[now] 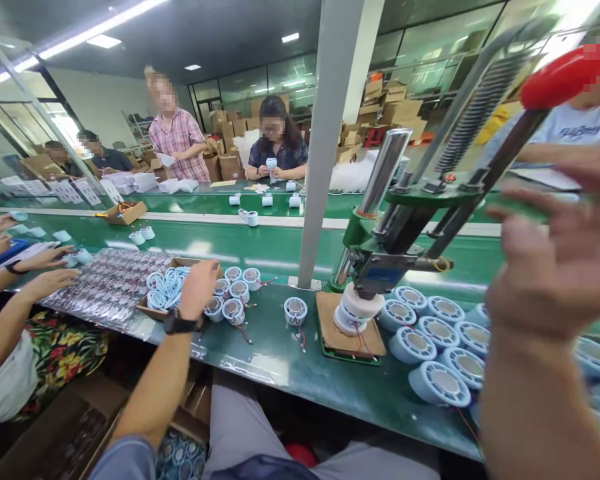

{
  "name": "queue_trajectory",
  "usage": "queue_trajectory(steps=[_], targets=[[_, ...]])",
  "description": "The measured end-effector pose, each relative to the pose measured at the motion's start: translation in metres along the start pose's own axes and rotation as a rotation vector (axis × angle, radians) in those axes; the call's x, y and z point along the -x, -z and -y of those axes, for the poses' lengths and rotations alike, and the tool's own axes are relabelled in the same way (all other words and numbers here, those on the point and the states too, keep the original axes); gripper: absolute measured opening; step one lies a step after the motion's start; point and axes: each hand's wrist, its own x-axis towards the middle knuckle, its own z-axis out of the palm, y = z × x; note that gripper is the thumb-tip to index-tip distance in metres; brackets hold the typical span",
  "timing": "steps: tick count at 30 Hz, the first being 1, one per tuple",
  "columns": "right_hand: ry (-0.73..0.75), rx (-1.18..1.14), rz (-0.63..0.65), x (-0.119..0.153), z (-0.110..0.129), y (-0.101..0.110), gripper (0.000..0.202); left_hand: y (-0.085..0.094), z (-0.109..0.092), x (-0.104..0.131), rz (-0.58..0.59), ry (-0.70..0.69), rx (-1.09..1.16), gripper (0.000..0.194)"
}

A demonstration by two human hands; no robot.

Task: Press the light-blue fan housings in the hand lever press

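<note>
My left hand (200,288), with a dark watch on its wrist, is over the right side of a cardboard box (145,308) of light-blue rings (166,288). Its fingers are mostly hidden behind the hand. Just right of it stand several light-blue round housings (233,309) with thin wires. My right hand (550,260), smeared by motion, is raised at the right with fingers apart and nothing visible in it. Above it is the red handle (565,77) of a green hand press (387,267). Under the press head, a white-and-blue round part (351,319) sits on a brown pad (325,313).
A single housing (295,311) stands left of the press, and several more (440,381) crowd its right. A grey post (320,147) rises behind the bench edge. At left, co-workers' hands (50,283) are near a sheet of small parts (115,280). Other people sit or stand across the green belt (205,233).
</note>
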Motion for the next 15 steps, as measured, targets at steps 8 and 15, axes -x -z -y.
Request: queue_trajectory(steps=[8, 15], targets=[[-0.781, 0.255, 0.217, 0.206, -0.022, -0.010, 0.094, 0.029, 0.081, -0.019, 0.061, 0.011, -0.057, 0.013], [-0.815, 0.182, 0.060, 0.207, -0.026, -0.023, 0.083, -0.025, -0.026, 0.065, 0.202, -0.365, 0.289, 0.022]])
